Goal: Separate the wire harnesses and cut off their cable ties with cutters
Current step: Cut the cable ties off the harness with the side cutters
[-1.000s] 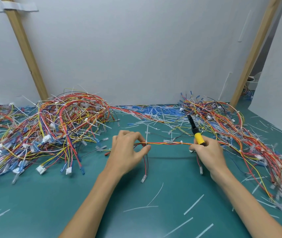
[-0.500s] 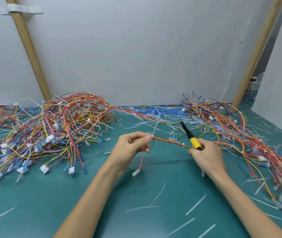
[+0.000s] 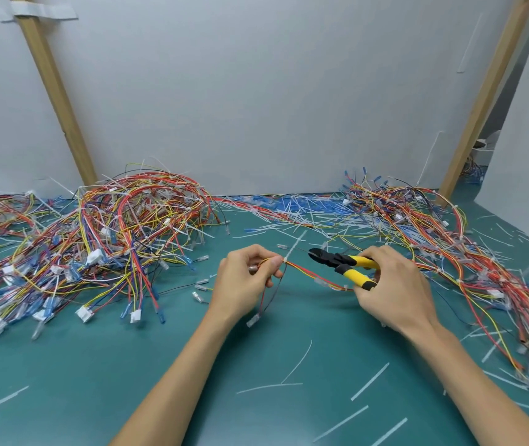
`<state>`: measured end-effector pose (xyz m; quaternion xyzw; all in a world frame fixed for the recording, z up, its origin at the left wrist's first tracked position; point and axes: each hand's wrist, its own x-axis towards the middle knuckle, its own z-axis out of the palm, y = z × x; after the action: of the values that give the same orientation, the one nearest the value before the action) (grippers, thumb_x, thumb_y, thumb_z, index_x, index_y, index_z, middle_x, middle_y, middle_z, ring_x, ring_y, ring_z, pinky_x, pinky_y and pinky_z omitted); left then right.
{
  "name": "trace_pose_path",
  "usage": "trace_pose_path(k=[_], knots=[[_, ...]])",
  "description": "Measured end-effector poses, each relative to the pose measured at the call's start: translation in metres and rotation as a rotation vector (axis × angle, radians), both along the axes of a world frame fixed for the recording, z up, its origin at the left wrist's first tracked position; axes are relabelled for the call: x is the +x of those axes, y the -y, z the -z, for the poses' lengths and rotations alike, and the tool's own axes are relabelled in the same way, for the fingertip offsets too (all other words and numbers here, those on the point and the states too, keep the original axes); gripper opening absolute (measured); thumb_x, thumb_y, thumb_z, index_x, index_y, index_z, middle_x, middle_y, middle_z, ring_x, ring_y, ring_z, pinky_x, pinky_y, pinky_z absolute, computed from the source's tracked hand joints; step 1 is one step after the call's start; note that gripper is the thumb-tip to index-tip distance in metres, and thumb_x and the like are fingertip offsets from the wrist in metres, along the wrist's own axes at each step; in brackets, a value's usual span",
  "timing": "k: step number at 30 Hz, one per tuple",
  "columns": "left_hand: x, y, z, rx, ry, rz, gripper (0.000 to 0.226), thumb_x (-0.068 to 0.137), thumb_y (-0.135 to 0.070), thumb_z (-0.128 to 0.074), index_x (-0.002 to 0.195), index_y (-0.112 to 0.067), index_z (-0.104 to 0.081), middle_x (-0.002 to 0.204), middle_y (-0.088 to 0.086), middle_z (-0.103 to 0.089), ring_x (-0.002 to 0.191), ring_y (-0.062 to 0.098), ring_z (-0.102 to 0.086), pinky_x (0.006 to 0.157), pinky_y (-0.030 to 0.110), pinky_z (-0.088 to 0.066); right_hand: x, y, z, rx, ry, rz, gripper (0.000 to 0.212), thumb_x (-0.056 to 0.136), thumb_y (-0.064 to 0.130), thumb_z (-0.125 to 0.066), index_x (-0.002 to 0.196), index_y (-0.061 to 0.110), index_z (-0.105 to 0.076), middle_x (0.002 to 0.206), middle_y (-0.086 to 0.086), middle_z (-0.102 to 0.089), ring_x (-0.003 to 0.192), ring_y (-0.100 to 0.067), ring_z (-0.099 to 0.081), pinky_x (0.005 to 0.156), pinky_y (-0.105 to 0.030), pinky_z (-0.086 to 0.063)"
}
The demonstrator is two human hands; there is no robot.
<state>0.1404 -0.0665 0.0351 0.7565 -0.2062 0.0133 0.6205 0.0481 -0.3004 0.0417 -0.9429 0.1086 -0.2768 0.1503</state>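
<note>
Above the tabletop (image 3: 256, 355), left hand (image 3: 243, 284) pinched the harness (image 3: 305, 271) beside its cable tie (image 3: 292, 251), right hand (image 3: 395, 284) gripped the cutters (image 3: 343, 263) — too deep a bite might nick the harness.

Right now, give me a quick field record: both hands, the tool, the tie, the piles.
left hand: pinches thin red, orange and yellow wire harness beside white plastic cable tie
right hand: grips yellow-handled black-nosed cutters
cutters: nose points at tie, not touching
piles: tangled multicoloured wire heap left, second heap right
table: green mat, strewn with cut tie pieces
</note>
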Motion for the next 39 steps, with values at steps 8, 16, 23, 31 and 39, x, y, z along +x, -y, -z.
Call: trace_pose_path(k=[8, 16, 23, 31, 39], knots=[[-0.011, 0.008, 0.002, 0.15, 0.189, -0.006, 0.008, 0.092, -0.015, -0.068, 0.084, -0.017, -0.072, 0.07, -0.006, -0.072, 0.063, 0.006, -0.062, 0.064, 0.013, -0.048, 0.0, -0.01, 0.001, -0.154, -0.033, -0.013, 0.035, 0.067, 0.026, -0.076, 0.099, 0.027, -0.064, 0.086, 0.009, -0.058, 0.083, -0.023, -0.055, 0.069, -0.031, -0.033], [-0.01, 0.011, 0.006, 0.213, 0.181, 0.057, 0.006, 0.093, -0.016, -0.066, 0.092, -0.02, -0.07, 0.077, -0.004, -0.073, 0.075, 0.015, -0.065, 0.074, 0.027, -0.05, 0.001, -0.012, 0.006, -0.063, -0.073, -0.037, 0.026, 0.072, 0.03, -0.072, 0.094, 0.031, -0.059, 0.085, 0.011, -0.059, 0.082, -0.021, -0.054, 0.065, -0.03, -0.039], [-0.011, 0.014, 0.011, 0.161, 0.097, 0.039, 0.003, 0.093, -0.017, -0.066, 0.092, -0.019, -0.066, 0.08, -0.007, -0.075, 0.079, 0.008, -0.069, 0.074, 0.018, -0.051, 0.002, -0.01, 0.009, -0.122, -0.119, -0.022, 0.018, 0.073, 0.035, -0.067, 0.083, 0.029, -0.054, 0.074, 0.011, -0.056, 0.072, -0.02, -0.052, 0.057, -0.028, -0.034], [-0.012, 0.017, 0.015, 0.046, -0.058, 0.088, 0.003, 0.095, -0.018, -0.066, 0.092, -0.018, -0.067, 0.081, -0.004, -0.075, 0.082, 0.006, -0.071, 0.074, 0.009, -0.047, 0.001, -0.005, 0.007, -0.143, -0.17, -0.037, 0.017, 0.072, 0.037, -0.063, 0.072, 0.024, -0.053, 0.064, 0.006, -0.059, 0.065, -0.024, -0.055, 0.053, -0.028, -0.035], [-0.008, 0.017, 0.02, 0.012, -0.14, 0.14, 0.005, 0.095, -0.022, -0.067, 0.091, -0.018, -0.067, 0.075, -0.008, -0.074, 0.065, -0.002, -0.061, 0.065, 0.012, -0.041, 0.006, 0.001, 0.012, -0.111, -0.261, -0.079, 0.017, 0.07, 0.033, -0.058, 0.064, 0.021, -0.047, 0.054, 0.002, -0.05, 0.06, -0.024, -0.051, 0.051, -0.03, -0.032]])
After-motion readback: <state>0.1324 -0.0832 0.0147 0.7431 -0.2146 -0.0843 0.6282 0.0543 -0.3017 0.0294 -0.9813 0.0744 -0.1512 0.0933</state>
